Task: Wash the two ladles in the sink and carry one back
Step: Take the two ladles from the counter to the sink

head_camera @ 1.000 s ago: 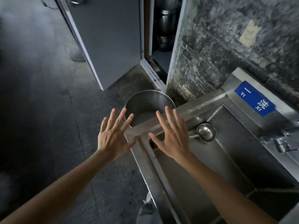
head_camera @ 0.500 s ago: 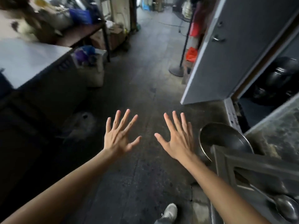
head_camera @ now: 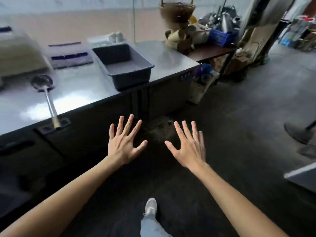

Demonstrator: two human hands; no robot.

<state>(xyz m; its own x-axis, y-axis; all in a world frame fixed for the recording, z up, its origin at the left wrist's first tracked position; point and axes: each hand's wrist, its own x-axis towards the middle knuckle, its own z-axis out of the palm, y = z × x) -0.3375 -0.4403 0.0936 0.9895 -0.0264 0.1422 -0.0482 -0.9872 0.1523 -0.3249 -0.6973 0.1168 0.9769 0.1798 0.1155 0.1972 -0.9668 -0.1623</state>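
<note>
The ladle (head_camera: 44,89) is silver metal with a dark bowl, lying on a shiny grey steel counter (head_camera: 82,93) that carries white glare patches. The tub (head_camera: 123,65) on that counter is dull grey. A crate (head_camera: 220,37) farther back is bright blue. The basket (head_camera: 177,11) above is brown wicker. The floor (head_camera: 239,117) is dark grey, mottled with darker stains. The shoe (head_camera: 150,206) is white, and the trouser leg (head_camera: 152,227) above it is pale blue-grey.
</note>
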